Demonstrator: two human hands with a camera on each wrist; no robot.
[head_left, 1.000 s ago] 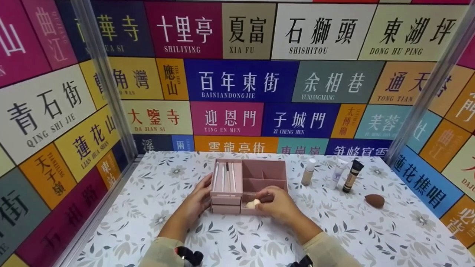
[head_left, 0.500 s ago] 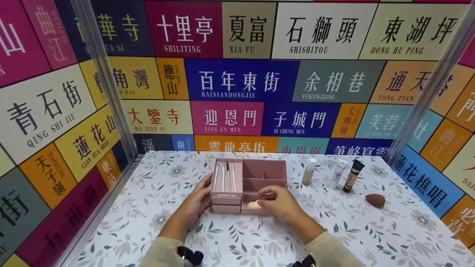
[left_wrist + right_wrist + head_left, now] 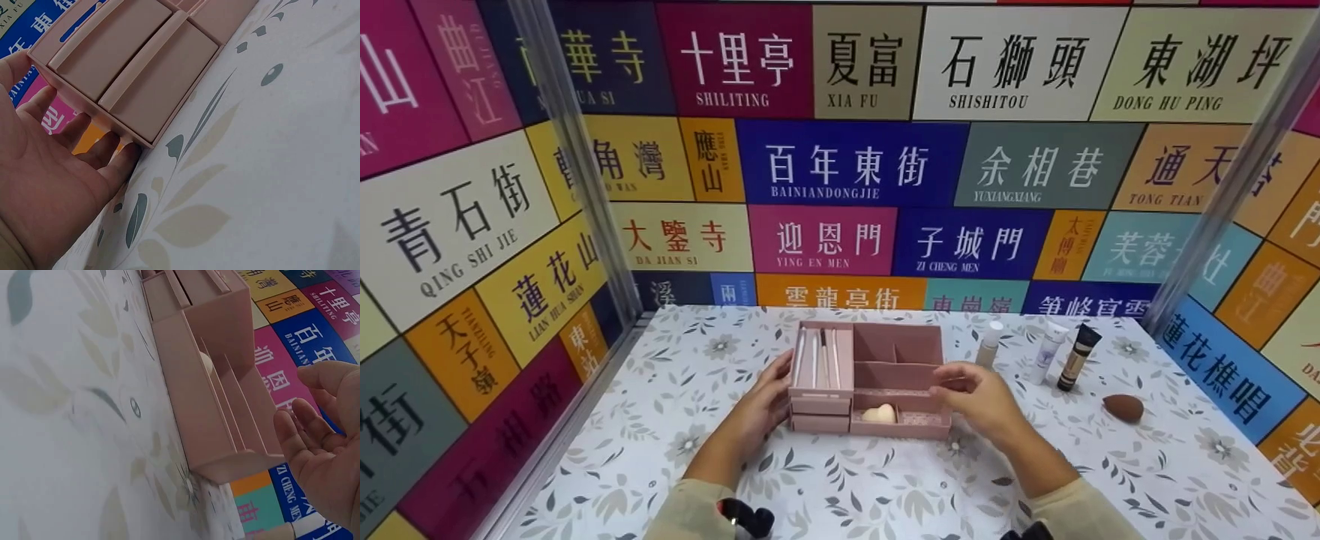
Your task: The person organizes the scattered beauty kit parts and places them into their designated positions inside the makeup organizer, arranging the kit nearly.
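Observation:
A pink makeup organizer [image 3: 900, 430] stands on the table in the head view. My left hand [image 3: 757, 405] rests its fingertips along the organizer's left side; the left wrist view shows its fingers [image 3: 73, 133] spread against the drawer end. In the front compartment lies a cream makeup sponge [image 3: 880, 413], mostly hidden behind the front wall in the right wrist view. Beside the organizer's right end is my right hand [image 3: 982, 397], its fingers loosely bent with nothing between them. Several slim brushes [image 3: 825, 356] lie in the top left tray.
Right of the organizer stand a small white-capped bottle [image 3: 988, 346], a white tube [image 3: 1045, 356] and a black tube [image 3: 1077, 360]. A brown makeup sponge [image 3: 1123, 408] lies nearer on the floral tablecloth [image 3: 1170, 480]. Walls with printed signs enclose the table.
My right hand has let go of the cream sponge in the front compartment and moved right, out past the organizer's right end. The left hand stays at its side.

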